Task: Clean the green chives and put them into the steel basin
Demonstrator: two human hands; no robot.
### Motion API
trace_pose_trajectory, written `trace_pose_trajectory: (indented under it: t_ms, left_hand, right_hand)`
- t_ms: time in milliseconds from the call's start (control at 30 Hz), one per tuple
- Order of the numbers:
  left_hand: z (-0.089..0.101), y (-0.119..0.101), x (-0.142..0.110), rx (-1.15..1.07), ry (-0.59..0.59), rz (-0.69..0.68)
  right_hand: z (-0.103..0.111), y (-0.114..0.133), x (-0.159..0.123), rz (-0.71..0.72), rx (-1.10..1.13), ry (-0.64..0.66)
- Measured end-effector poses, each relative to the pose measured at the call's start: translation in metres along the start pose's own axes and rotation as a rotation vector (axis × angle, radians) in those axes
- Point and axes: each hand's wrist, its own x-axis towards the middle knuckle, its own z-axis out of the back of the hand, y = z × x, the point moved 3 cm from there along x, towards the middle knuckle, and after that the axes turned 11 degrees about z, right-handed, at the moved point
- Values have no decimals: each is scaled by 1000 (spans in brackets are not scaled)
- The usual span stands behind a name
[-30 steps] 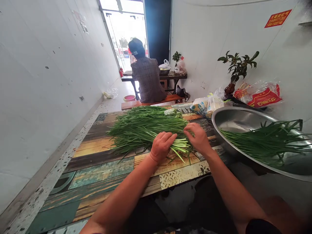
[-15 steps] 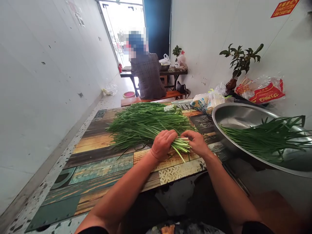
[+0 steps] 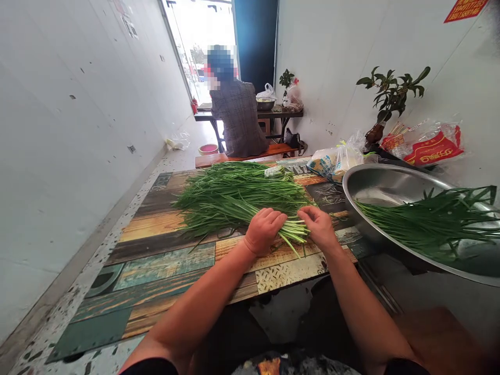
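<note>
My left hand [image 3: 263, 230] is wrapped round a bunch of garlic chives [image 3: 294, 233], and their pale stem ends stick out to its right. The leaves run off to the left, over a large pile of green chives [image 3: 234, 185] on the table. Just right of the stem ends is my right hand [image 3: 319, 227], with thumb and forefinger pinched together. What those fingertips hold, if anything, is too small to make out. More chives [image 3: 425, 221] lie in a wide steel basin [image 3: 361, 179] to the right.
The wood-patterned table [image 3: 164, 271] reaches forward to a bench [image 3: 205, 160], where a person [image 3: 240, 120] sits facing away. Behind the basin are plastic bags [image 3: 336, 161], a potted plant [image 3: 385, 99] and a red package [image 3: 433, 148]. A white wall [image 3: 390, 31] stands on the right.
My right hand has moved slightly right, away from the left hand and along the stem ends. My left hand keeps its grip on the bunch. The view has shifted a little.
</note>
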Motion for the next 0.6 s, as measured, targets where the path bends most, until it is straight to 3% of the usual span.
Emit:
trace_pose_trajectory:
  t_ms: [133, 233, 333, 433, 500, 600]
  left_hand:
    - [0, 1, -1, -2, -81, 6]
    - [2, 1, -2, -20, -124, 1]
    - [3, 1, -2, -34, -138, -1]
    - [2, 1, -3, -54, -144, -7]
    - [1, 2, -4, -66, -140, -10]
    - [-2, 3, -5, -78, -112, -5]
  right_hand:
    - [21, -4, 6, 36, -356, -150]
    - [28, 1, 7, 123, -492, -168]
    - [18, 6, 4, 80, -266, -39]
    - [1, 6, 1, -135, 108, 79]
    - [-6, 6, -1, -242, 251, 61]
    - [-10, 6, -1, -279, 336, 18]
